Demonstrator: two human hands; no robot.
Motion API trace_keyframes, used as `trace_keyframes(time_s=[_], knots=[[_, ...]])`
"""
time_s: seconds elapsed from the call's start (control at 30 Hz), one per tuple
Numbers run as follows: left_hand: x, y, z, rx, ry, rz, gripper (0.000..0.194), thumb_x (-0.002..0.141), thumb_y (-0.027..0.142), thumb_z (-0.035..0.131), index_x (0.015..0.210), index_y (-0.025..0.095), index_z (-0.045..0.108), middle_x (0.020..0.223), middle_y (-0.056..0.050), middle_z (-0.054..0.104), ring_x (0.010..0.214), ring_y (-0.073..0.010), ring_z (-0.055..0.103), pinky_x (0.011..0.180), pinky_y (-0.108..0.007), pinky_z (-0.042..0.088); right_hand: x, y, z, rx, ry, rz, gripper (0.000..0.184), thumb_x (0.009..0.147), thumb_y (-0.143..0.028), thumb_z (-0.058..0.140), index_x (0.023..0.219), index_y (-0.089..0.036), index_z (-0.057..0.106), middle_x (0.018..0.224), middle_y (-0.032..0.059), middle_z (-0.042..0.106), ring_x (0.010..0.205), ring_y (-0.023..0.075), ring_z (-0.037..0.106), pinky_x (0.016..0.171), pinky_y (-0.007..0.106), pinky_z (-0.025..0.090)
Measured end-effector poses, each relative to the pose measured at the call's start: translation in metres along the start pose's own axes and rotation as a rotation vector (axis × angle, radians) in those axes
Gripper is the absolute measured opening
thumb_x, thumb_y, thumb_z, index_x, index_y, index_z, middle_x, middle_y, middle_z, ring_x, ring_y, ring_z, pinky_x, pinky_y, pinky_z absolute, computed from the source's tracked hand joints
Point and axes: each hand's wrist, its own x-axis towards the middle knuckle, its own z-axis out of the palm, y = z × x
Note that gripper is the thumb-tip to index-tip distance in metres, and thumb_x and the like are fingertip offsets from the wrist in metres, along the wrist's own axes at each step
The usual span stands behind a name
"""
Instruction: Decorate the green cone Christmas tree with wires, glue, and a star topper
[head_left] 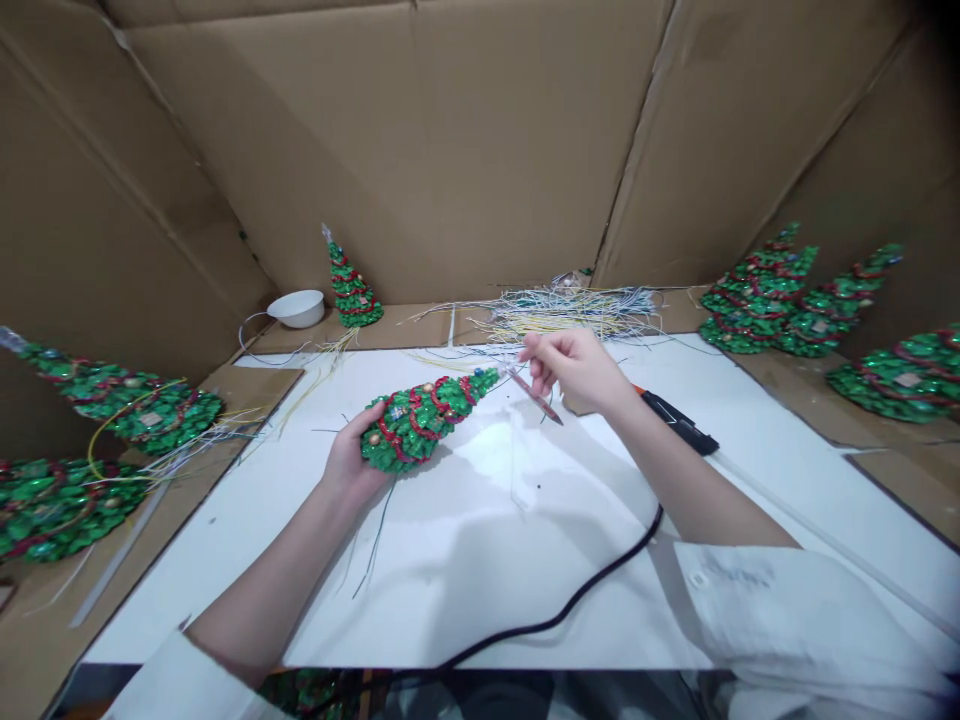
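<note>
Christmas tree point(424, 420), white table point(480, 560), cardboard walls point(420, 130) around, bundled wires point(585, 312) behind.

white bowl point(298, 308) located rear left, just beside one upright decorated tree point(352, 290); further trees point(750, 295) noted at right; brown cardboard walls point(420, 150) stand behind.

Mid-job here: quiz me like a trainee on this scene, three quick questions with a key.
1. True or false: the left hand holds the tree by its wide end.
2. Which colour is the cable curving across the table?
a) white
b) black
c) orange
3. Fill in: on the far side, beyond the right hand, lies a pile of thin ____.

Key: 1 true; 2 b; 3 wires.
</note>
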Motion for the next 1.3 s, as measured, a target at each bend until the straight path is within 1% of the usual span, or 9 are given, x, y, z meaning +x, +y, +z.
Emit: trace_keyframes(time_s=[0.1, 0.2, 0.3, 0.43, 0.6, 0.73, 0.83, 1.1, 1.3], knots=[[0.0, 0.004, 0.002, -0.063, 0.101, 0.019, 0.023, 0.079, 0.022, 0.055, 0.095, 0.013, 0.069, 0.094, -0.01, 0.074, 0.082, -0.0293, 0.071, 0.071, -0.049, 0.058, 0.001, -0.004, -0.013, 0.004, 0.12, -0.092, 0.023, 0.086, -0.03, 0.059, 0.104, -0.016, 0.065, 0.059, -0.0022, 0.057, 0.047, 0.0102, 0.058, 0.046, 0.023, 0.047], [0.002, 0.005, 0.002, -0.099, 0.155, 0.032, 0.018, 0.078, 0.021, 0.054, 0.089, 0.015, 0.068, 0.091, -0.008, 0.075, 0.083, -0.0288, 0.071, 0.073, -0.05, 0.058, -0.001, -0.009, -0.02, 0.019, 0.137, -0.153, 0.046, 0.088, -0.022, 0.053, 0.133, -0.025, 0.048, 0.073, -0.0002, 0.064, 0.052, 0.0104, 0.059, 0.047, 0.024, 0.047], [0.003, 0.005, 0.002, -0.114, 0.19, 0.043, 0.014, 0.077, 0.02, 0.055, 0.084, 0.016, 0.067, 0.087, -0.007, 0.074, 0.081, -0.0275, 0.071, 0.075, -0.049, 0.058, -0.004, -0.013, -0.02, -0.04, 0.164, -0.184, 0.039, 0.087, -0.019, 0.049, 0.125, -0.02, 0.058, 0.087, 0.0039, 0.067, 0.053, 0.008, 0.053, 0.047, 0.023, 0.043], [0.002, 0.005, 0.003, -0.108, 0.211, 0.04, 0.015, 0.077, 0.02, 0.056, 0.085, 0.015, 0.067, 0.087, -0.007, 0.074, 0.081, -0.0267, 0.071, 0.077, -0.048, 0.057, -0.01, -0.019, -0.014, -0.174, 0.222, -0.246, 0.029, 0.085, -0.02, 0.05, 0.107, -0.017, 0.069, 0.083, 0.0035, 0.068, 0.059, 0.0087, 0.051, 0.053, 0.023, 0.04], [-0.003, 0.004, 0.006, -0.066, 0.142, 0.022, 0.019, 0.077, 0.022, 0.056, 0.09, 0.015, 0.068, 0.094, -0.009, 0.074, 0.085, -0.0273, 0.071, 0.076, -0.047, 0.058, -0.015, -0.018, -0.006, -0.323, 0.117, -0.258, 0.024, 0.084, -0.034, 0.057, 0.09, -0.018, 0.074, 0.075, 0.0035, 0.068, 0.066, 0.0138, 0.057, 0.057, 0.025, 0.041], [-0.009, 0.001, 0.008, -0.016, 0.104, 0.049, 0.025, 0.076, 0.022, 0.057, 0.097, 0.014, 0.069, 0.095, -0.009, 0.074, 0.081, -0.0264, 0.071, 0.073, -0.046, 0.059, -0.015, -0.008, -0.003, -0.452, -0.041, -0.203, 0.026, 0.087, -0.027, 0.051, 0.102, -0.021, 0.071, 0.077, 0.0019, 0.07, 0.054, 0.0113, 0.054, 0.052, 0.024, 0.038], [-0.011, 0.0, 0.008, 0.018, 0.077, 0.084, 0.027, 0.075, 0.022, 0.058, 0.099, 0.014, 0.069, 0.096, -0.009, 0.074, 0.083, -0.0263, 0.071, 0.073, -0.044, 0.06, -0.016, -0.004, -0.001, -0.556, -0.1, -0.232, 0.036, 0.086, -0.016, 0.045, 0.114, -0.023, 0.066, 0.091, 0.0022, 0.073, 0.062, 0.0119, 0.059, 0.06, 0.025, 0.041], [-0.012, -0.007, 0.007, 0.114, 0.107, 0.221, 0.025, 0.069, 0.023, 0.068, 0.091, 0.012, 0.071, 0.082, -0.006, 0.075, 0.072, -0.0213, 0.071, 0.067, -0.031, 0.06, -0.023, -0.012, -0.002, -0.654, 0.114, -0.322, 0.032, 0.084, -0.014, 0.043, 0.101, -0.021, 0.069, 0.092, 0.004, 0.071, 0.077, 0.017, 0.06, 0.065, 0.027, 0.039], [-0.017, -0.011, 0.007, 0.166, 0.082, 0.235, 0.026, 0.066, 0.025, 0.072, 0.087, 0.011, 0.07, 0.076, -0.005, 0.075, 0.064, -0.0198, 0.069, 0.058, -0.028, 0.058, -0.018, -0.021, 0.001, -0.862, -0.18, -0.211, 0.026, 0.087, -0.023, 0.048, 0.092, -0.022, 0.073, 0.088, 0.0039, 0.073, 0.073, 0.0175, 0.061, 0.063, 0.027, 0.037]])
